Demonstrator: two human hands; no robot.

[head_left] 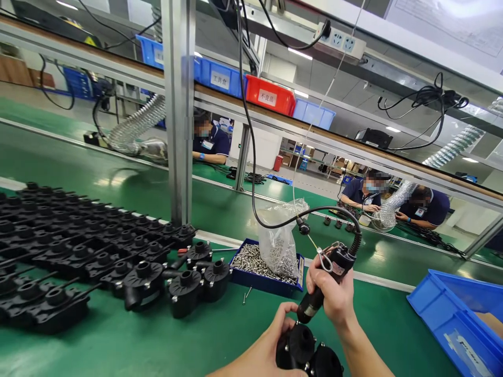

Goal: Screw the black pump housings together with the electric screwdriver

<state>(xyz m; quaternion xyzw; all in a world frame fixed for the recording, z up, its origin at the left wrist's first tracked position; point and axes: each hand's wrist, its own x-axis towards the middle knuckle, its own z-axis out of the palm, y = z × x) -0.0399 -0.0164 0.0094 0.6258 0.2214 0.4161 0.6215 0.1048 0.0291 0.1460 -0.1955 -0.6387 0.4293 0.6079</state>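
My right hand (334,296) is closed round a black electric screwdriver (328,277) that hangs from a cable and points down at a black plastic pump housing (304,351). My left hand (267,348) grips that housing from the left at the bottom edge of the view. Just beyond, a small blue tray of silver screws (255,262) stands with a clear bag of screws (280,241) in it.
Several more black pump housings (78,246) lie in rows on the green bench at the left. A blue bin (463,314) sits at the right. An aluminium post (178,110) rises behind the housings. Other people work across the green conveyor (220,204).
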